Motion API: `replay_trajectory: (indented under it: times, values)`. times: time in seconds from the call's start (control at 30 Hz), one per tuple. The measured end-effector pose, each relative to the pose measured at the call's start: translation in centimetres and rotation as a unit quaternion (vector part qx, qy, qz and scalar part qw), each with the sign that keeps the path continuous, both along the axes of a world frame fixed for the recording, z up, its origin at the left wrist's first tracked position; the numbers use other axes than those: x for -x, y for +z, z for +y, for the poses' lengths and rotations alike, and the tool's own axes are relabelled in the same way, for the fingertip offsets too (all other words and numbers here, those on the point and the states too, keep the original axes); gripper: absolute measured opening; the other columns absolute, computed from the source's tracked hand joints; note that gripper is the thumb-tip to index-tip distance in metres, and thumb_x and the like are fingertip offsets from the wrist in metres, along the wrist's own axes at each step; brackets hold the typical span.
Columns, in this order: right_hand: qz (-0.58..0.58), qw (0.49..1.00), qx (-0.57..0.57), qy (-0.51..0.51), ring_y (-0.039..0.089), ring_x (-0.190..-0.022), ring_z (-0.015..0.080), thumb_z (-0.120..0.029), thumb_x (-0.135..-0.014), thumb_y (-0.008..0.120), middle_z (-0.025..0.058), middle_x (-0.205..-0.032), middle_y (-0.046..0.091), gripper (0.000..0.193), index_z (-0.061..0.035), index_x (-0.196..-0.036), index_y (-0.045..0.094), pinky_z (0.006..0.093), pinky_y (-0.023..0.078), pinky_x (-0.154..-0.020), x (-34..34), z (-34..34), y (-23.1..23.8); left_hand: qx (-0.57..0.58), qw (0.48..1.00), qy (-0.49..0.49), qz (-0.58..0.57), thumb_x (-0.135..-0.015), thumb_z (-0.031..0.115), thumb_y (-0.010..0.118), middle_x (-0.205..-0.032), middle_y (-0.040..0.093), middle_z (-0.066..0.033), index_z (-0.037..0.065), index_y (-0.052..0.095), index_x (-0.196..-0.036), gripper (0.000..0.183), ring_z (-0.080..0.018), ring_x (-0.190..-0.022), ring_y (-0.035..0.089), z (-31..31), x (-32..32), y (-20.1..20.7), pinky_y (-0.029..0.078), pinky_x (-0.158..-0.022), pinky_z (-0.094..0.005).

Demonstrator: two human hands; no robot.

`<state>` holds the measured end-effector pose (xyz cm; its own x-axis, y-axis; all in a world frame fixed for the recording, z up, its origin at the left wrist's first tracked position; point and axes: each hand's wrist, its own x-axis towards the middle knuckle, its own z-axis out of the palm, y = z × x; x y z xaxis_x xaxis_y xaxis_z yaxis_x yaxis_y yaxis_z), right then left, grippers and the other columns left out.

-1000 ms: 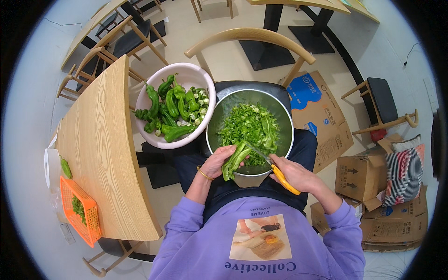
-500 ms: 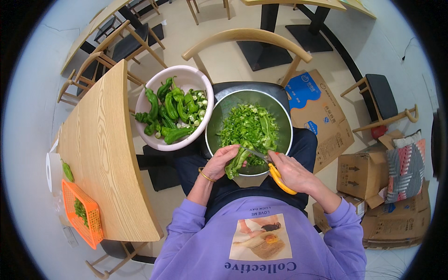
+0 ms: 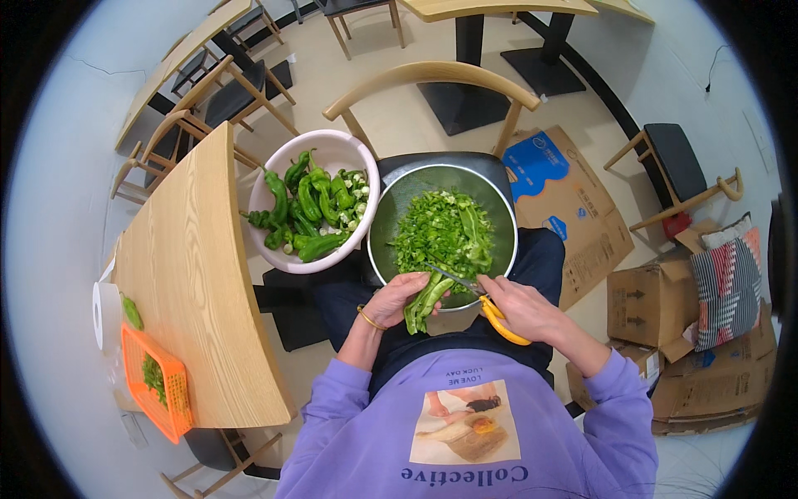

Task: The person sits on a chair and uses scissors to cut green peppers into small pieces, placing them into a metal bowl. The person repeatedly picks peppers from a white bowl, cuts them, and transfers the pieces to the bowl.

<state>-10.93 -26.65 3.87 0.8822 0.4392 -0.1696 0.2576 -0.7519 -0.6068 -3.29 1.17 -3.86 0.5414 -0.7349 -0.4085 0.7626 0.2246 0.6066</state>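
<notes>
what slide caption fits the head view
Left hand holding green pepper, right hand holding yellow-handled scissors, at the near rim of a metal bowl of chopped greens.

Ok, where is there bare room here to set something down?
The wooden table has a broad bare stretch, between the orange basket and green pepper on its left and its curved right edge. Crowded: the near rim of the metal bowl, where left hand, held greens, scissors and right hand meet, the pale basin close by.

Looks like an eatery's dining room, judging by several wood-topped pedestal tables (image 3: 191, 283) and matching dark-seated chairs (image 3: 677, 158).
</notes>
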Motion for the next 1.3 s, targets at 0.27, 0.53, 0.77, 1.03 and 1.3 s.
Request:
replay_trajectory:
  times: [0.27,0.53,0.77,1.03,1.3]
  values:
    - [0.099,0.994,-0.033,-0.018,0.064,-0.096,0.0455,-0.021,-0.096,0.059,0.0285,-0.112,0.061,0.048,0.0035,-0.134,0.044,0.0506,0.052,-0.080,-1.2,-0.2,-0.8,-0.007,0.998,0.059,0.011,-0.105,0.029,0.052,-0.113,0.070,-0.0149,0.000,0.059,-0.124,0.036,-0.0224,-0.087,0.071,0.1,-0.8,-1.4,0.060,-0.077,-0.0352]
    - [0.057,0.998,0.027,-0.013,0.063,-0.094,0.0438,-0.023,-0.096,0.063,0.0263,-0.105,0.060,0.053,0.0038,-0.136,0.042,0.0479,0.051,-0.084,-1.7,0.6,-0.9,-0.004,0.994,0.111,-0.003,-0.104,0.023,0.054,-0.113,0.069,-0.0113,0.006,0.056,-0.125,0.027,-0.0256,-0.094,0.071,-0.3,-1.1,-2.8,0.060,-0.083,-0.0399]
    - [0.062,0.998,0.028,-0.015,0.064,-0.090,0.0442,-0.023,-0.096,0.062,0.0249,-0.100,0.061,0.051,0.0030,-0.135,0.042,0.0488,0.053,-0.078,-1.9,1.3,-1.3,0.002,0.993,0.117,0.010,-0.104,0.021,0.055,-0.113,0.069,-0.0121,0.004,0.057,-0.126,0.028,-0.0246,-0.092,0.071,-0.2,-1.1,-3.1,0.060,-0.083,-0.0369]
    - [0.064,0.997,0.028,-0.039,0.066,-0.083,0.0458,-0.021,-0.094,0.059,0.0264,-0.093,0.065,0.039,0.0038,-0.123,0.048,0.0514,0.054,-0.071,-1.7,1.2,-1.9,-0.222,0.909,0.140,-0.324,-0.091,0.023,0.073,-0.115,0.068,-0.0159,-0.003,0.053,-0.133,0.054,-0.0266,-0.100,0.069,-2.3,-0.2,-1.3,0.055,-0.089,-0.0332]
    - [0.105,0.994,0.005,-0.043,0.064,-0.085,0.0465,-0.024,-0.095,0.064,0.0275,-0.093,0.065,0.040,0.0026,-0.120,0.048,0.0511,0.052,-0.071,-1.6,0.9,-2.7,-0.352,0.787,0.111,-0.493,-0.080,0.016,0.079,-0.109,0.068,-0.0216,-0.008,0.061,-0.122,0.051,-0.0320,-0.098,0.068,-2.9,1.0,-0.8,0.053,-0.087,-0.0355]
